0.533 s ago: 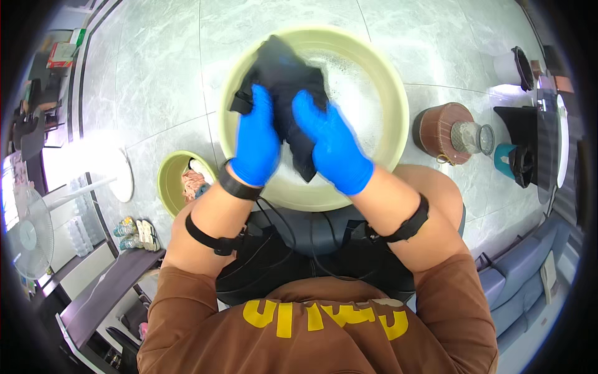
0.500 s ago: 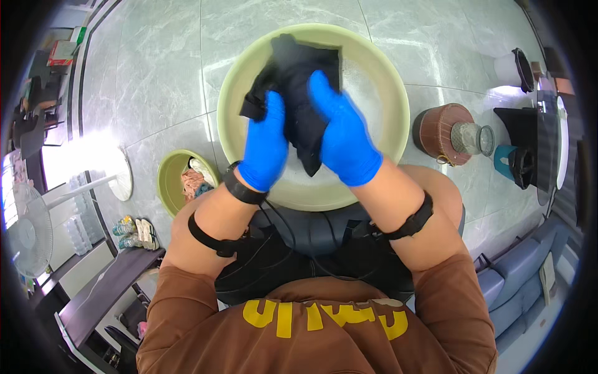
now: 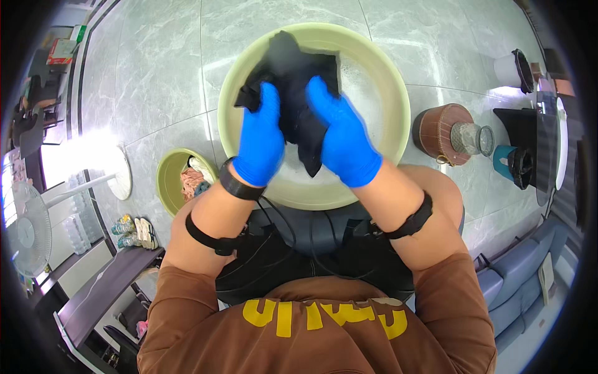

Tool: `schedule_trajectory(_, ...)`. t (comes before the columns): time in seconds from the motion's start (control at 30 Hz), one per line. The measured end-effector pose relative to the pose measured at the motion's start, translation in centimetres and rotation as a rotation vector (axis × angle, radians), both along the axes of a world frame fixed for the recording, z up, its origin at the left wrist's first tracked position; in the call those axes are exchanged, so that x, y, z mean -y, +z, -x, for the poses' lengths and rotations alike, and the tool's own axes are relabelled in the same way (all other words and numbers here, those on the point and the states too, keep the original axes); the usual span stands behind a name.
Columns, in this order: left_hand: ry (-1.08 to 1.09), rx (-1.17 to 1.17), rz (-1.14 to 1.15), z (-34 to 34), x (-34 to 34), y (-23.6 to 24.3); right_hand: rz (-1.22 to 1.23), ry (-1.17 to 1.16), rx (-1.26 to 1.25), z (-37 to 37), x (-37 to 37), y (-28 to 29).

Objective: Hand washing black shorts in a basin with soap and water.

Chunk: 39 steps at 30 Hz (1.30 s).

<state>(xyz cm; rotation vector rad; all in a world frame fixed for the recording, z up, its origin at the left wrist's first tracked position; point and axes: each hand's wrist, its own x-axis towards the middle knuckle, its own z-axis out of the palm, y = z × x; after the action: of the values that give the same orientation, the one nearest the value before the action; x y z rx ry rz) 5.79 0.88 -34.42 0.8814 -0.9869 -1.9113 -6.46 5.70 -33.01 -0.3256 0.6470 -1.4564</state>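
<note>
A bunched black garment (image 3: 293, 93), its exact kind unclear, is held over a large pale-green basin (image 3: 398, 112). My left hand (image 3: 260, 137), in a blue glove, grips the cloth's left side with the thumb on top. On the right side, my right hand (image 3: 346, 137), gloved in blue too, is closed on the same cloth. Most of the fingers are hidden beneath the fabric. Whitish, sudsy water (image 3: 361, 93) shows in the basin around the cloth, and a dark corner hangs down between my wrists.
Left of the basin stands a small green tub (image 3: 167, 181) with pink, white and blue cloths. A brown round container (image 3: 436, 134) with a glass jar (image 3: 471, 138) is to the right. Farther out are a white fan (image 3: 28, 230), a dark bench (image 3: 106, 290) and a blue-grey sofa (image 3: 520, 274).
My left hand has shifted slightly up and to the left, carrying its side of the black cloth along. The cloth is spread a little wider between my hands; my right hand has barely moved.
</note>
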Motion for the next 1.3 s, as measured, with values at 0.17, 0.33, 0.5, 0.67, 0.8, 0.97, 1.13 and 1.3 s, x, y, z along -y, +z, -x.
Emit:
schedule_trajectory(0.17, 0.03, 0.136, 0.08, 1.8, -0.5, -1.1, -0.073, -0.012, 0.262, 2.6, 0.7, 0.5)
schedule_trajectory(0.33, -0.097, -0.202, -0.458, -3.5, 6.2, -1.9, -0.001, 0.141, -0.38, -1.8, -3.4, -1.3)
schedule_trajectory(0.5, -0.045, -0.049, -0.428, -4.0, 6.7, -0.2, -0.054, 0.064, 0.141, 3.3, -0.1, 1.4)
schedule_trajectory(0.67, -0.124, -0.121, -0.425, -5.9, 7.8, 2.6, -0.04, 0.138, 0.336, 10.7, 1.8, 2.2)
schedule_trajectory(0.8, -0.162, -0.238, -0.376, -6.9, 6.7, 4.3, -0.011, -0.036, 0.229, 12.8, 1.7, 0.9)
schedule_trajectory(0.97, -0.142, -0.642, -0.473, -6.9, 4.0, 2.8, 0.154, 0.055, 0.449, 12.4, 1.1, 0.6)
schedule_trajectory(1.13, -0.149, -0.569, -0.613, -4.7, 1.6, 3.6, 0.172, 0.012, 0.452, 10.8, -0.1, 1.4)
schedule_trajectory(1.3, -0.21, -0.439, -0.6, -3.8, 2.1, 2.2, 0.047, -0.055, 0.23, 11.4, -0.3, 3.1)
